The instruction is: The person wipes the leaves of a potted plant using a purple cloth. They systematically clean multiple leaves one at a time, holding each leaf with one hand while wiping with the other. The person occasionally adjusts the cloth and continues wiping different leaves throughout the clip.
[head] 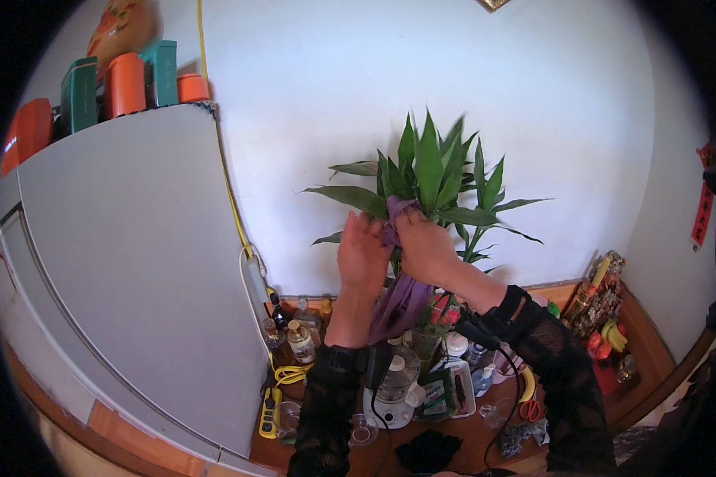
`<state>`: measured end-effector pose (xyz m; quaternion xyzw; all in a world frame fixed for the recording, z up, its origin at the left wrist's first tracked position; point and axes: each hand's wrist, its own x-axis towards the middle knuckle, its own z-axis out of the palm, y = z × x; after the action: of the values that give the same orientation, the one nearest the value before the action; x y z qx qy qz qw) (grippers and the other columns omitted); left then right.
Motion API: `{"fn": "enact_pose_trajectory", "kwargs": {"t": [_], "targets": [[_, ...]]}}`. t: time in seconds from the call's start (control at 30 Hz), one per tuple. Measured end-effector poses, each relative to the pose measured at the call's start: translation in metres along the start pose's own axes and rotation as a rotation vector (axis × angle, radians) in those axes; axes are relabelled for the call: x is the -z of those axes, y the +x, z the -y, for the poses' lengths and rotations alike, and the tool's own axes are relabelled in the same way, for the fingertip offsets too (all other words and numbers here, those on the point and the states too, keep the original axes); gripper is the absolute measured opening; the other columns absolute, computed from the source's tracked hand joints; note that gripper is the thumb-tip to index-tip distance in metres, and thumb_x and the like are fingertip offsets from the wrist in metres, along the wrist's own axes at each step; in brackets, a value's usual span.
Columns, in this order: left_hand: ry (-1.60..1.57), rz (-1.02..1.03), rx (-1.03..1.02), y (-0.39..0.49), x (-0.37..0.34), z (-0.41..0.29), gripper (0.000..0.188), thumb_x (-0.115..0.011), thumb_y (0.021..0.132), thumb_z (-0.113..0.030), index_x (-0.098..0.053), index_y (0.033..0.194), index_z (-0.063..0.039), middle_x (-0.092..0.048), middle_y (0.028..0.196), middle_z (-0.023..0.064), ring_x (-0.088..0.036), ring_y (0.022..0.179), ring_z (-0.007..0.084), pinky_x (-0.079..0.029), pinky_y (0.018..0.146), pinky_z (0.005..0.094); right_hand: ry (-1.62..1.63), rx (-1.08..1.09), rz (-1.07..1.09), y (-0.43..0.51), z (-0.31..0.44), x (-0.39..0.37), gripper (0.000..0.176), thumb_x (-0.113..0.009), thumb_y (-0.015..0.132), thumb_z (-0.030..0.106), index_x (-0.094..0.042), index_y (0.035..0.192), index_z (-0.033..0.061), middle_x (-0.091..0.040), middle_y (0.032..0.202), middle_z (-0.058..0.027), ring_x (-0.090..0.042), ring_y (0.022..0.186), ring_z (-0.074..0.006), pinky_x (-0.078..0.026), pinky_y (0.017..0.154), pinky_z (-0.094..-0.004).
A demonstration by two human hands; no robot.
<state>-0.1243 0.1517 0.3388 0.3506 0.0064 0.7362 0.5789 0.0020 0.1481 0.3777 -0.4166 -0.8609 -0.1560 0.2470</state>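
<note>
Before me stands a leafy green plant [431, 167], probably lucky bamboo, its stems running down to a clear container [426, 346] on the wooden table. My right hand [428, 247] grips a purple cloth [403, 304] among the leaves, and the cloth's long end hangs below it. Close beside it, my left hand [363, 253] is raised against the cloth and a long leaf, its thumb up. Its fingertips are partly hidden, so whether it pinches anything is unclear. Both wrists wear black straps over dark mesh sleeves.
Several bottles [300, 341] stand left of the plant, near a yellow power strip [269, 412]. A small white-based appliance [394, 411] sits in front. Red-handled scissors [530, 409] lie right, with bananas [614, 335] farther off. A tall grey cabinet [137, 256] rises at left.
</note>
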Motion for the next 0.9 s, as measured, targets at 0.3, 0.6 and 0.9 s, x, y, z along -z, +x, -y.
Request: {"fn": "enact_pose_trajectory", "kwargs": {"t": [0.3, 0.6, 0.9], "targets": [[0.011, 0.018, 0.054, -0.006, -0.005, -0.003, 0.077, -0.027, 0.096, -0.064, -0.036, 0.138, -0.001, -0.049, 0.134, 0.0169, -0.045, 0.125, 0.0301, -0.033, 0.106, 0.0431, 0.072, 0.259, -0.172, 0.007, -0.001, 0.005, 0.051, -0.063, 0.067, 0.002, -0.049, 0.116, -0.0032, -0.053, 0.119, -0.0201, -0.053, 0.114, -0.0352, -0.051, 0.088, -0.0402], [-0.229, 0.349, 0.112, 0.014, 0.025, -0.031, 0.079, -0.027, 0.094, -0.066, -0.045, 0.132, 0.001, -0.055, 0.127, 0.0179, -0.052, 0.114, 0.0307, -0.038, 0.101, 0.0438, 0.016, 0.191, -0.058, 0.001, -0.003, -0.002, 0.053, -0.063, 0.067, 0.001, -0.049, 0.118, -0.0025, -0.054, 0.118, -0.0193, -0.054, 0.113, -0.0338, -0.053, 0.084, -0.0402], [0.278, 0.075, -0.089, 0.006, 0.011, -0.032, 0.059, -0.023, 0.1, -0.044, -0.046, 0.132, 0.0, -0.057, 0.124, 0.012, -0.053, 0.112, 0.0273, -0.038, 0.102, 0.0391, -0.038, 0.32, -0.22, 0.01, 0.012, -0.012, 0.051, -0.062, 0.071, 0.005, -0.05, 0.12, -0.0033, -0.049, 0.127, -0.0206, -0.048, 0.123, -0.0324, -0.053, 0.086, -0.037]]}}
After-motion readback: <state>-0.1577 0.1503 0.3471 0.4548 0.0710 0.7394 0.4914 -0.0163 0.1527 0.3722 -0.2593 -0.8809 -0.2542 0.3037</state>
